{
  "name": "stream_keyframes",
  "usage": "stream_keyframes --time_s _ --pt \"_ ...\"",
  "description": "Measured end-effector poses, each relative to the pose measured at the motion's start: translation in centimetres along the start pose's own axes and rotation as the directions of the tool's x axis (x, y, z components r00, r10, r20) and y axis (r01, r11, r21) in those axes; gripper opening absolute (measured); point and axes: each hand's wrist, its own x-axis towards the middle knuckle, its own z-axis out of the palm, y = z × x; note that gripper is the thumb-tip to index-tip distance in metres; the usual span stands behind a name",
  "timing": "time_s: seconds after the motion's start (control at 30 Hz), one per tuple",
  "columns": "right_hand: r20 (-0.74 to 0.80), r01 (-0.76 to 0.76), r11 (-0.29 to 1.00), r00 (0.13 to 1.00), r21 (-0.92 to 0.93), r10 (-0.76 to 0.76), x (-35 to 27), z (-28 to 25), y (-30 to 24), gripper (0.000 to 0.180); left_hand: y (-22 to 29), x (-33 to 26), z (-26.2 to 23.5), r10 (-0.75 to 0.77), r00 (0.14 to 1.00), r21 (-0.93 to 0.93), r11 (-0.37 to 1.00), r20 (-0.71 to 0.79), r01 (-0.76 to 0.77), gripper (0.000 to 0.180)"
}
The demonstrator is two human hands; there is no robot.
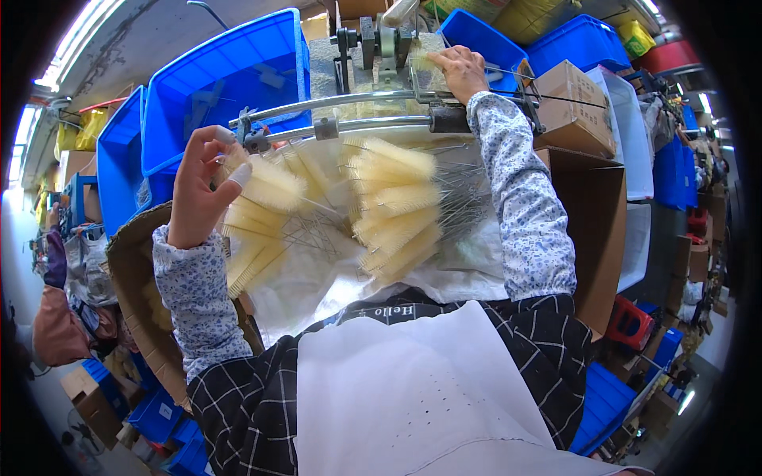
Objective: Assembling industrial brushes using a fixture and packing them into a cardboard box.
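On our left hand point(198, 194), the thumb and index fingertips, wrapped in white, stand apart beside a pale yellow brush point(274, 187); we cannot make out whether the other fingers grip it. Our right hand point(463, 73) is at the upper machine point(387, 59), its fingers bent close together over a small bristly tuft point(424, 61); whether they pinch it, we cannot see.

Between the hands, two metal rods point(373, 123) run crosswise, standing between us and the machine. Our right sleeve point(524, 198) passes beside the wire stems point(464, 202) of a brush bundle point(397, 210), which lies on white sheeting point(468, 274) below the rods. More brushes lie to its left, under the left hand's side.

Farther out, a large blue bin point(226, 87) stands beyond the left hand, and a cardboard box point(143, 262) sits beside our left sleeve point(202, 297). A tall carton point(591, 238) hems in the right forearm, with a smaller closed carton point(575, 107) above it. At far left we see another person's purple sleeve point(55, 260).
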Motion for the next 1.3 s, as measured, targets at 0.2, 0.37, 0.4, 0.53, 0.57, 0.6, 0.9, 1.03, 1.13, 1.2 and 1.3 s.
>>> stream_keyframes --time_s 0.2,0.37,0.4,0.53,0.57,0.6,0.9,1.03,1.13,1.2,1.3 --pt "0.267 -0.111 0.990 0.960 0.085 0.084 2.2 -2.2 -0.1 0.029 0.6 0.1 -0.2 -0.009 1.000 -0.080 0.997 -0.020 0.007 0.042" --pt "0.470 -0.249 0.728 0.875 0.638 -0.113 3.8 0.1 3.8 0.030 2.1 1.8 2.1 -0.140 0.984 0.270 0.957 0.114 0.105 0.037" --pt "0.512 -0.286 0.780 0.857 0.556 -0.051 3.7 0.2 3.9 0.030 1.5 2.5 2.5 -0.103 0.983 0.283 0.957 0.153 0.056 0.032" --pt "0.202 -0.063 0.978 0.979 0.200 0.021 1.8 -1.4 1.3 0.026 -2.2 8.9 5.9 -0.033 0.939 0.312 0.947 0.342 -0.080 0.019" --pt "0.081 0.048 0.997 0.995 0.067 -0.053 1.7 -1.7 0.5 0.026 -4.3 10.6 7.4 -0.086 0.929 0.257 0.966 0.361 -0.010 0.018" --pt "0.083 0.060 0.998 0.995 0.023 -0.062 1.7 -2.3 -0.2 0.026 -5.1 12.3 8.9 -0.087 0.904 0.232 0.973 0.418 -0.013 0.019" --pt "-0.012 0.056 0.996 0.998 0.072 -0.056 0.9 -1.6 -0.3 0.030 -5.2 14.8 19.5 -0.306 0.618 0.429 0.902 0.724 -0.056 0.022" --pt "0.229 -0.083 0.976 0.973 0.200 0.036 2.7 -2.6 -0.5 0.029 -6.2 13.6 21.1 -0.201 0.706 0.523 0.807 0.679 -0.273 0.027" --pt "0.460 -0.299 0.844 0.885 0.444 0.071 4.0 -0.9 1.2 0.032 -6.4 13.3 21.5 -0.173 0.743 0.530 0.802 0.647 -0.275 0.026" --pt "0.561 -0.413 0.670 0.828 0.617 -0.006 4.2 0.2 2.2 0.036 -6.4 13.4 21.6 -0.169 0.742 0.526 0.803 0.649 -0.278 0.025" --pt "0.525 -0.388 0.647 0.851 0.657 -0.023 3.7 1.7 3.5 0.036 -6.0 13.6 21.8 -0.168 0.730 0.515 0.810 0.662 -0.281 0.025"
